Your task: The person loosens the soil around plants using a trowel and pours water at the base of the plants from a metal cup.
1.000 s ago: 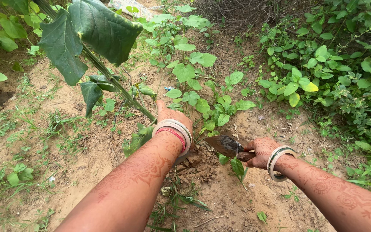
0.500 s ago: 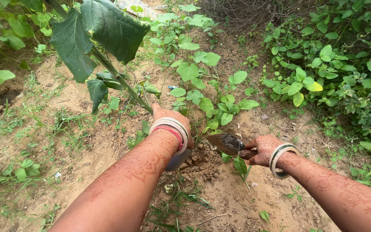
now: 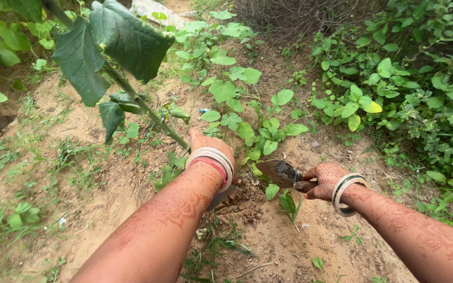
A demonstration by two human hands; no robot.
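My right hand [image 3: 325, 181] grips the wooden handle of a small hand trowel [image 3: 284, 173], its soil-caked metal blade pointing left just above a patch of loosened, dug-up soil [image 3: 245, 202]. My left hand [image 3: 211, 144] reaches forward beside the base of a slanting plant stem [image 3: 148, 112] with big dark leaves; the fingers are hidden behind the wrist and its stack of bangles, so whether it grips the stem or a weed is unclear. Small green seedlings [image 3: 260, 131] grow right behind both hands.
Bare sandy ground with sparse grass spreads to the left [image 3: 69, 157]. Dense leafy weeds fill the right side [image 3: 410, 89]. Pulled weeds lie on the soil near me [image 3: 216, 243]. A dry brush heap sits at the top [image 3: 289, 13].
The trowel and my right hand have shifted slightly left and down toward the loosened soil. My left hand stays by the stem base. The view has wobbled a little.
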